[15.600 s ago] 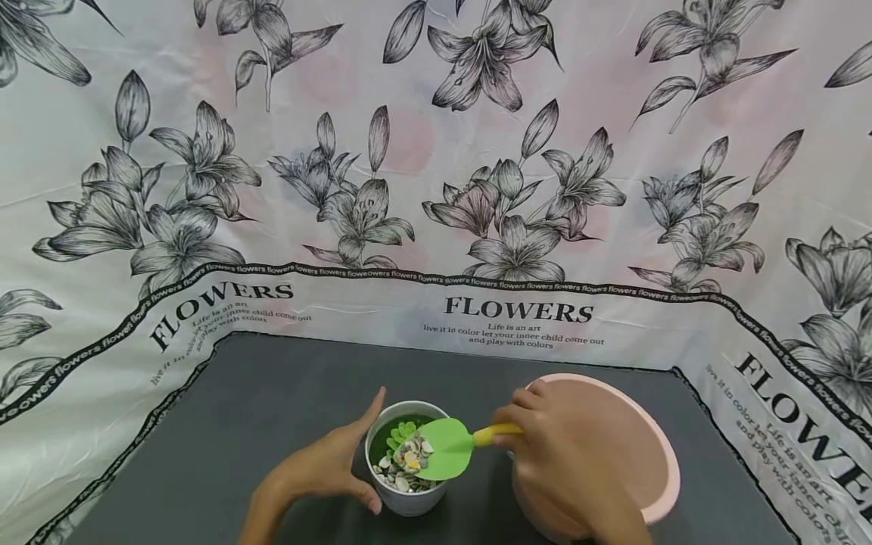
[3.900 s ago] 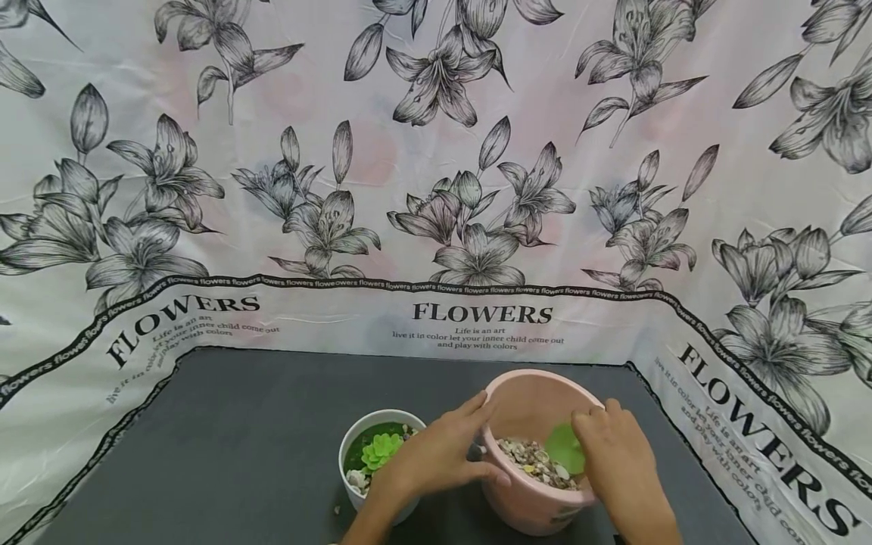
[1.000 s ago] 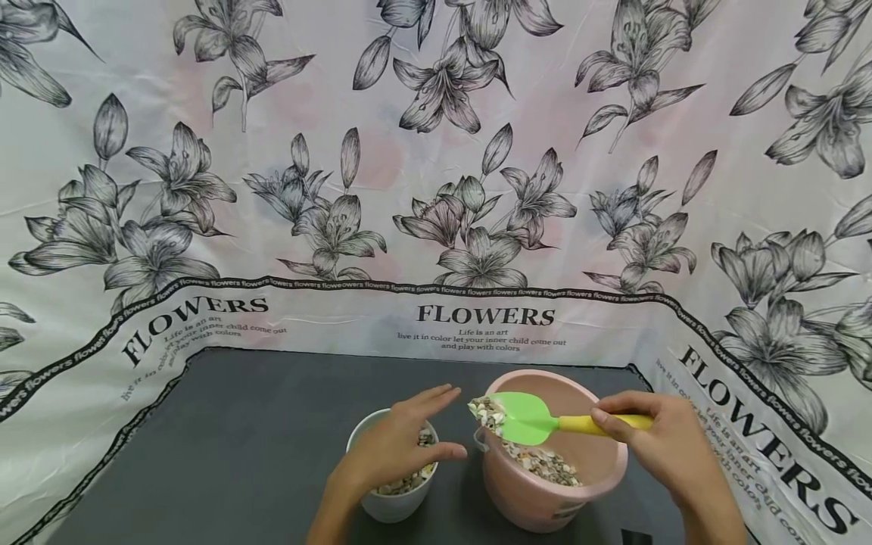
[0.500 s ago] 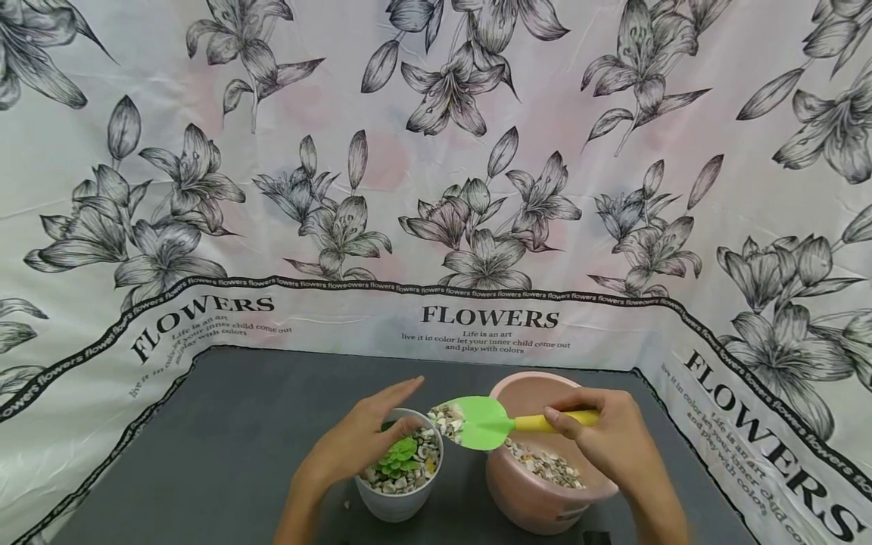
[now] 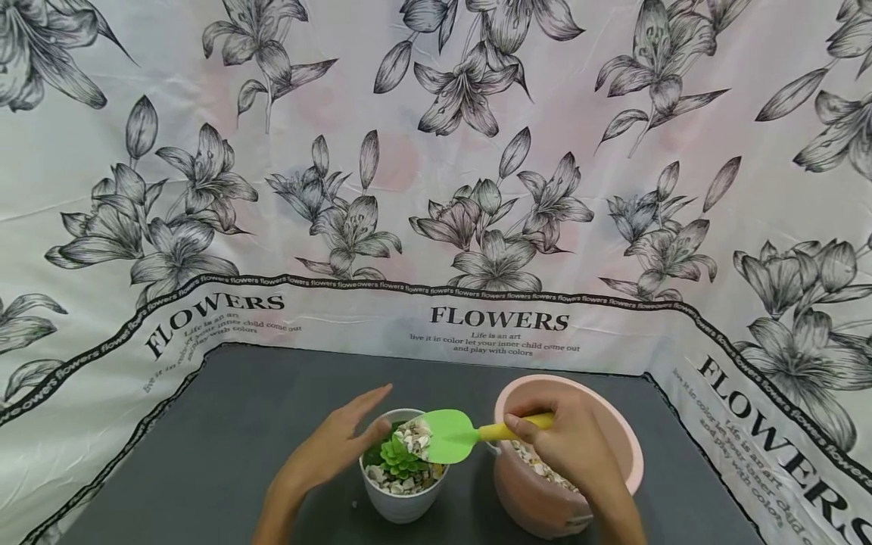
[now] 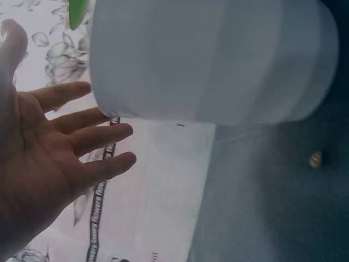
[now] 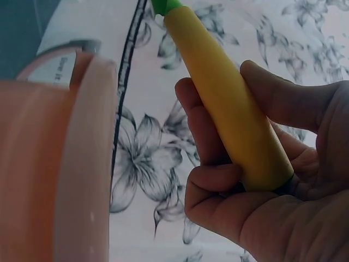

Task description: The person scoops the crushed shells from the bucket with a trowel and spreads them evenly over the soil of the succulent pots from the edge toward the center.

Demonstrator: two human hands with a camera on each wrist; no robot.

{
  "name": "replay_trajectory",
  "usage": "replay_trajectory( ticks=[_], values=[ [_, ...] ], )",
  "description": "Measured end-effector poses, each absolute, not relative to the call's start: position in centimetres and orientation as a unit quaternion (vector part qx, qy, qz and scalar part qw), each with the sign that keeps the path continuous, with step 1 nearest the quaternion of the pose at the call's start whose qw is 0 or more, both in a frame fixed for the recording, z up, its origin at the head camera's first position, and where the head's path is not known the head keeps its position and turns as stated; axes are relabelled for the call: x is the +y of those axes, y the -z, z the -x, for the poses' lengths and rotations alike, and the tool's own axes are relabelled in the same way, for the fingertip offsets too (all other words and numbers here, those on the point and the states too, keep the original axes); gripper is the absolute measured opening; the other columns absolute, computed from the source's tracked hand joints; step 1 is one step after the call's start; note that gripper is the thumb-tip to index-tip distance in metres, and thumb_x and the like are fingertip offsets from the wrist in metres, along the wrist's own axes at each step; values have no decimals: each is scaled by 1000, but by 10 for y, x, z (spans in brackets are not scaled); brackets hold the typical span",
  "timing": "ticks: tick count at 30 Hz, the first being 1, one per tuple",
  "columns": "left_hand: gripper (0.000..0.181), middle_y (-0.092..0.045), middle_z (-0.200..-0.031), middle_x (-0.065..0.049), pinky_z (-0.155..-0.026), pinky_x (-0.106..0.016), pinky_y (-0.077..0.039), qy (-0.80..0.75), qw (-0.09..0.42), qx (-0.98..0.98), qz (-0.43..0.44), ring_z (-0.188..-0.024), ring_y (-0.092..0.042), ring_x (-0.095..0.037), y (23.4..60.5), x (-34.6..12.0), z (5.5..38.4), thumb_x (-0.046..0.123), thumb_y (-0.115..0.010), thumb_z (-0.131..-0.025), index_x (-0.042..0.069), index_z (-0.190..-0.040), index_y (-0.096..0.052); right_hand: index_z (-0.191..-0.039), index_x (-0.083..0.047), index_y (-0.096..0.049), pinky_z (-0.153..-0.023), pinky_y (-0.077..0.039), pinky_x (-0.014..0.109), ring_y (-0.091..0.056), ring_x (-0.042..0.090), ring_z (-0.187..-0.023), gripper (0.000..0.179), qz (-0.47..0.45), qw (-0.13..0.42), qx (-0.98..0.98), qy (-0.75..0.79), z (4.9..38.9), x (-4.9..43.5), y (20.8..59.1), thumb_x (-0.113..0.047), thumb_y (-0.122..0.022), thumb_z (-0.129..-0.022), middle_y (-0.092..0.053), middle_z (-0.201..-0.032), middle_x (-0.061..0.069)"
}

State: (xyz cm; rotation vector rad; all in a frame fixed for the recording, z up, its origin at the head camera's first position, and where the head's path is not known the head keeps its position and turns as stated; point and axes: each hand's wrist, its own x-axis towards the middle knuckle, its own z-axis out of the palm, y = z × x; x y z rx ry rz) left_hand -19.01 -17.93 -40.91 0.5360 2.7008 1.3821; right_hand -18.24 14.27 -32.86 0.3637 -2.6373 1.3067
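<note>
My right hand (image 5: 568,435) grips the yellow handle (image 7: 229,103) of a toy shovel whose green blade (image 5: 451,437) reaches left over a white pot (image 5: 403,506). Small shells and pebbles (image 5: 413,437) lie on the blade's tip, above the pot. Inside the pot a green succulent (image 5: 400,459) stands among more shells. My left hand (image 5: 334,446) is beside the pot's left rim, fingers spread and holding nothing; in the left wrist view its fingertips come right up to the pot's wall (image 6: 207,60).
A pink bucket (image 5: 538,499) with shells (image 5: 541,465) at its bottom stands on the dark tabletop (image 5: 286,393), below my right forearm. One small striped shell (image 6: 316,159) lies on the table near the pot. Flower-printed cloth (image 5: 504,341) hangs behind.
Since a second ago the loaded shovel has moved left from above the bucket to above the pot. My left hand has drawn back left, uncovering the succulent.
</note>
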Motion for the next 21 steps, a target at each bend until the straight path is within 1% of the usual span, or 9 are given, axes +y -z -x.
replay_trajectory(
  ticks=[2,5,8,10,13,15,18,20,21],
  values=[
    [82,-29,-172,-19,-120,-76,-30,-453,44,873,-178,-157,-28,-51,414,-184,190,59,-55,-104,19,-168,-23,-80,-13,-81,-62,-50,21,-58,8,-68,12,-139,91,-882,-441,183,138,329,-1,-83,-84,-72,-80,1],
    [109,-27,-173,-20,-119,-75,-33,-459,70,867,-180,-157,-27,-53,423,-189,191,70,-64,-92,17,-170,-9,-83,-11,-83,-65,-52,20,-61,7,-72,8,-142,82,-885,-437,185,129,331,-3,-83,-85,-75,-85,1],
    [133,-25,-173,-22,-117,-68,-41,-464,93,861,-186,-155,-31,-53,432,-192,192,70,-79,-80,14,-170,2,-86,-8,-83,-65,-54,20,-63,7,-74,1,-141,71,-888,-432,185,122,334,-7,-83,-86,-76,-87,2],
    [142,-25,-172,-25,-114,-59,-47,-459,101,860,-198,-153,-37,-50,437,-193,193,65,-87,-74,10,-169,4,-86,-7,-83,-65,-53,21,-62,8,-73,2,-133,62,-894,-424,184,116,335,-9,-82,-88,-76,-86,1],
    [145,-28,-169,-28,-113,-54,-48,-456,105,859,-209,-150,-42,-48,441,-194,194,54,-95,-70,4,-168,0,-86,-8,-82,-62,-51,22,-59,10,-70,4,-123,62,-906,-401,182,104,336,-11,-80,-89,-74,-82,0],
    [143,-31,-168,-30,-115,-57,-46,-454,102,860,-210,-150,-42,-48,442,-194,194,45,-98,-69,2,-168,-4,-86,-10,-81,-61,-48,23,-57,10,-70,4,-125,66,-913,-382,180,94,335,-10,-79,-90,-72,-82,-1],
    [140,-39,-164,-28,-118,-59,-42,-463,93,858,-202,-150,-42,-48,443,-194,194,34,-102,-64,1,-167,-14,-82,-13,-80,-62,-44,22,-52,10,-71,7,-158,98,-921,-342,177,79,335,-8,-80,-87,-69,-79,-1],
    [138,-47,-160,-25,-117,-52,-45,-470,86,855,-201,-146,-48,-45,443,-194,195,29,-103,-61,1,-166,-20,-79,-14,-78,-63,-42,23,-49,10,-73,11,-196,133,-922,-306,175,70,335,-5,-82,-83,-66,-77,-2],
    [137,-51,-157,-23,-116,-46,-46,-475,84,853,-201,-144,-50,-43,443,-194,195,27,-104,-60,1,-166,-22,-77,-15,-78,-63,-42,25,-47,10,-74,13,-214,152,-922,-284,174,66,335,-4,-83,-81,-65,-76,-3]
  ],
)
